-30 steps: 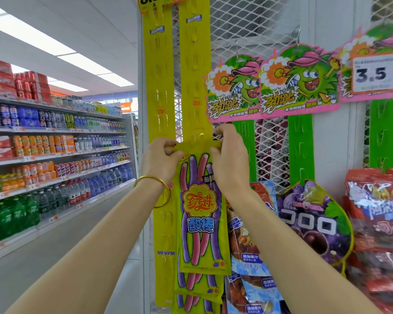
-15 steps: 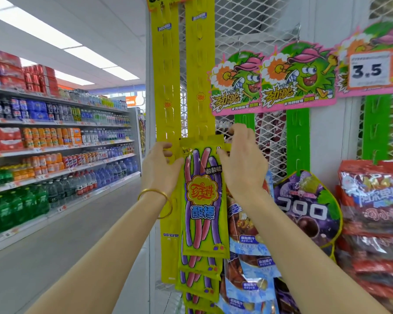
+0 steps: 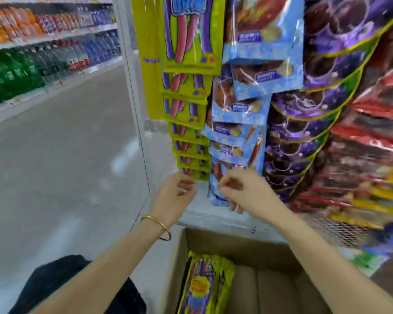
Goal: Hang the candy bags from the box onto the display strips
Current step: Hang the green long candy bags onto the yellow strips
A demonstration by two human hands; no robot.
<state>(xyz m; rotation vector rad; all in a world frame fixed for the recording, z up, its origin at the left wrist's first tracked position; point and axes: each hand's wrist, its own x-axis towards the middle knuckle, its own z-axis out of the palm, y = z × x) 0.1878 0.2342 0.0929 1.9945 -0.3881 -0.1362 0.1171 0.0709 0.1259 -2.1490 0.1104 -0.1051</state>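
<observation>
A column of yellow-green candy bags (image 3: 186, 105) with pink and purple sticks hangs on the yellow display strip (image 3: 149, 64), overlapping downward. An open cardboard box (image 3: 254, 250) stands on the floor below, with a stack of the same candy bags (image 3: 204, 288) at its left side. My left hand (image 3: 176, 193), with a gold bangle on the wrist, hangs above the box with loosely curled fingers and holds nothing. My right hand (image 3: 243, 189) is beside it, fingers loosely curled too, holding nothing. Both hands are blurred by motion.
Blue snack bags (image 3: 247, 105), purple bags (image 3: 309, 105) and red bags (image 3: 372, 123) hang on strips to the right against a wire mesh rack (image 3: 336, 230). Drink shelves (image 3: 43, 53) line the left side of the grey aisle floor (image 3: 55, 166). A dark shoe or garment (image 3: 61, 277) shows at bottom left.
Both hands let go of the top edge of the hung candy bag and dropped toward the box. The view swung down from the strip tops to the box.
</observation>
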